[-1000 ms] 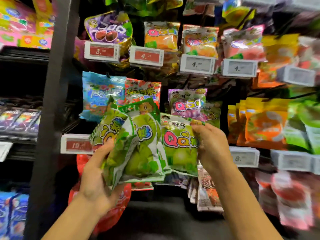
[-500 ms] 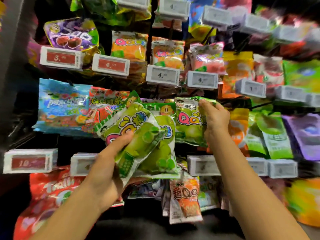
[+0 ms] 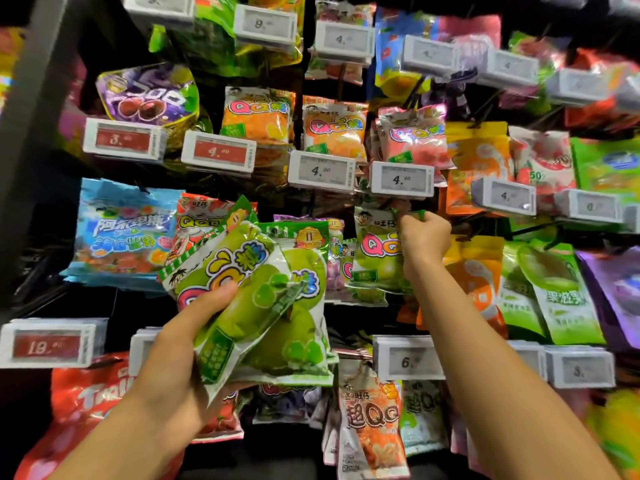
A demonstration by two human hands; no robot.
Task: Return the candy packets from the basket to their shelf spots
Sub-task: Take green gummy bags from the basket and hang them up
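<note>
My left hand (image 3: 180, 355) grips a fanned bunch of green apple QQ candy packets (image 3: 263, 306) low in front of the shelf. My right hand (image 3: 424, 237) pinches the top edge of one more green QQ packet (image 3: 375, 254), held up against the hook row just under the "4.80" price tag (image 3: 401, 180). The hook itself is hidden behind the packet and my fingers. The basket is not in view.
Rows of hanging candy bags fill the rack: orange and pink QQ packets (image 3: 334, 128) above, a blue gummy bag (image 3: 124, 230) at left, green pouches (image 3: 550, 292) at right. Price tags (image 3: 408, 362) jut out from each row. A dark upright post (image 3: 31, 133) stands at left.
My right hand lifted the single green packet up and right, from beside the bunch to the hook row. The left hand stayed low with the bunch. The view tilted upward.
</note>
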